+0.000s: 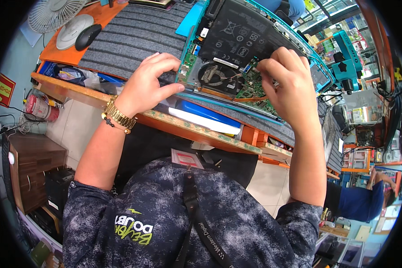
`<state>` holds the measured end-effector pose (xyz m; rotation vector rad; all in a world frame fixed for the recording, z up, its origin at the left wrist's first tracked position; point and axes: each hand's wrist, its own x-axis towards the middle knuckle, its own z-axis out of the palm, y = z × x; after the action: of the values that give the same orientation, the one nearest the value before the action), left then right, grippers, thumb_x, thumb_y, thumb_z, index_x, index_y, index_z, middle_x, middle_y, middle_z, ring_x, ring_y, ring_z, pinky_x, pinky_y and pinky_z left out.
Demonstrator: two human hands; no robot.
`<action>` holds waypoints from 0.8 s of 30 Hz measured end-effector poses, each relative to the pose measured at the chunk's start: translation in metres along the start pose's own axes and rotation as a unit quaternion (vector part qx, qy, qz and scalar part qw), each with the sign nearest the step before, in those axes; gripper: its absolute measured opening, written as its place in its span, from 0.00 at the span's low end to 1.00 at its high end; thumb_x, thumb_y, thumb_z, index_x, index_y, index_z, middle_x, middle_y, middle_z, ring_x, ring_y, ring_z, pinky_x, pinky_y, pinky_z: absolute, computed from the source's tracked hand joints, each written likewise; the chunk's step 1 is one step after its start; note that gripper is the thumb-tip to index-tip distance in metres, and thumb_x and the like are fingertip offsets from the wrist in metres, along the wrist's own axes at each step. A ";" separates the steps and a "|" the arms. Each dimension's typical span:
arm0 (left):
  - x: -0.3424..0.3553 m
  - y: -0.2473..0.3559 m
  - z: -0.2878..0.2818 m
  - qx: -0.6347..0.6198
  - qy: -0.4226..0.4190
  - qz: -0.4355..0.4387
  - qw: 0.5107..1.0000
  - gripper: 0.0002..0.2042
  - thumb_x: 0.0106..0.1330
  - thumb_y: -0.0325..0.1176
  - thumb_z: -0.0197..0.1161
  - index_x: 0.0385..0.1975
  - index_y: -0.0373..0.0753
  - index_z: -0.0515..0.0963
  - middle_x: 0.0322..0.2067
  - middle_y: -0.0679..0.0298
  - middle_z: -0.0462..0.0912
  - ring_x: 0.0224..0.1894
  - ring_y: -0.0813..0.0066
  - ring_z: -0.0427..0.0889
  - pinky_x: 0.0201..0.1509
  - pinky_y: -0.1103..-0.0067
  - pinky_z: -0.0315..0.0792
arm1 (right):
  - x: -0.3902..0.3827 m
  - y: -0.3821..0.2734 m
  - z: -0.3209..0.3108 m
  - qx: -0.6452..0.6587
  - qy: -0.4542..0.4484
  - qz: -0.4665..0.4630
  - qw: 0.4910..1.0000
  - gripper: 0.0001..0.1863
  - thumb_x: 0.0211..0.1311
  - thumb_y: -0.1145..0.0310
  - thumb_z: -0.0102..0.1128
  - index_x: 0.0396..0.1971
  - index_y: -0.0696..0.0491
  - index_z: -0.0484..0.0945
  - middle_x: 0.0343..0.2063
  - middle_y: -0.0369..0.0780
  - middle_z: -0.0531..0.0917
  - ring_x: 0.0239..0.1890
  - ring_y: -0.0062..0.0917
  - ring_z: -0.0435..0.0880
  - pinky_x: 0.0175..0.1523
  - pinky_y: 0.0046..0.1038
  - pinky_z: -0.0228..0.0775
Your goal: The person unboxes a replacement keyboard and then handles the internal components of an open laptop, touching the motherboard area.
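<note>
L hand at laptop, R hand o/ mobo

I log markings at these locations. Upper centre: grey printed symbols, including a crossed-out bin, on the black battery, plus a narrow white label. Lower centre: white lettering along the black lanyard. Lower left of centre: white and yellow-green lettering on the dark mottled shirt. Left edge: yellow marks on the red sign.

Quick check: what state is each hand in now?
Left hand: open, at the left edge of the opened laptop.
Right hand: curled over its circuit board; whether it grips anything is hidden.
</note>
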<state>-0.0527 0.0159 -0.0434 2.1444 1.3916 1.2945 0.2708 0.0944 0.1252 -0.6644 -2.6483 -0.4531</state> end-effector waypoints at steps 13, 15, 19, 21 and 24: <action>0.000 0.000 0.000 -0.003 0.004 0.007 1.000 0.19 0.64 0.32 0.85 0.52 0.35 0.87 0.57 0.55 0.89 0.61 0.52 0.86 0.70 0.64 0.77 | 0.009 -0.015 0.000 -0.090 -0.051 -0.030 0.994 0.12 0.58 0.74 0.73 0.42 0.46 0.90 0.40 0.35 0.80 0.50 0.33 0.82 0.57 0.39 0.71; 0.000 0.000 0.000 -0.003 0.001 0.004 1.000 0.19 0.64 0.32 0.85 0.52 0.35 0.87 0.57 0.55 0.89 0.62 0.53 0.86 0.71 0.64 0.77 | 0.011 -0.017 -0.002 -0.110 -0.071 -0.028 0.991 0.11 0.59 0.74 0.71 0.42 0.46 0.90 0.41 0.36 0.80 0.51 0.33 0.82 0.57 0.39 0.72; 0.001 -0.003 0.004 -0.006 0.028 0.034 0.999 0.18 0.63 0.33 0.83 0.48 0.35 0.84 0.49 0.57 0.89 0.54 0.50 0.86 0.66 0.62 0.76 | 0.012 -0.020 -0.003 -0.122 -0.076 -0.039 0.989 0.11 0.60 0.73 0.70 0.42 0.46 0.90 0.42 0.36 0.80 0.51 0.33 0.83 0.58 0.39 0.72; 0.002 -0.002 0.004 -0.010 0.026 0.034 0.999 0.18 0.63 0.32 0.83 0.48 0.35 0.84 0.49 0.56 0.89 0.54 0.50 0.86 0.65 0.62 0.76 | 0.008 -0.018 -0.003 -0.124 -0.087 -0.027 0.988 0.11 0.59 0.74 0.71 0.41 0.46 0.90 0.42 0.37 0.80 0.52 0.34 0.83 0.58 0.39 0.73; 0.001 -0.003 0.005 -0.012 0.034 0.039 0.999 0.18 0.62 0.32 0.83 0.48 0.35 0.84 0.49 0.56 0.89 0.54 0.50 0.86 0.65 0.61 0.76 | 0.006 -0.012 -0.001 -0.078 -0.057 -0.021 0.995 0.11 0.59 0.76 0.72 0.41 0.48 0.90 0.42 0.37 0.80 0.51 0.34 0.84 0.58 0.39 0.73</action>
<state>-0.0501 0.0196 -0.0477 2.1772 1.3228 1.4181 0.2605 0.0860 0.1260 -0.7010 -2.7588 -0.6595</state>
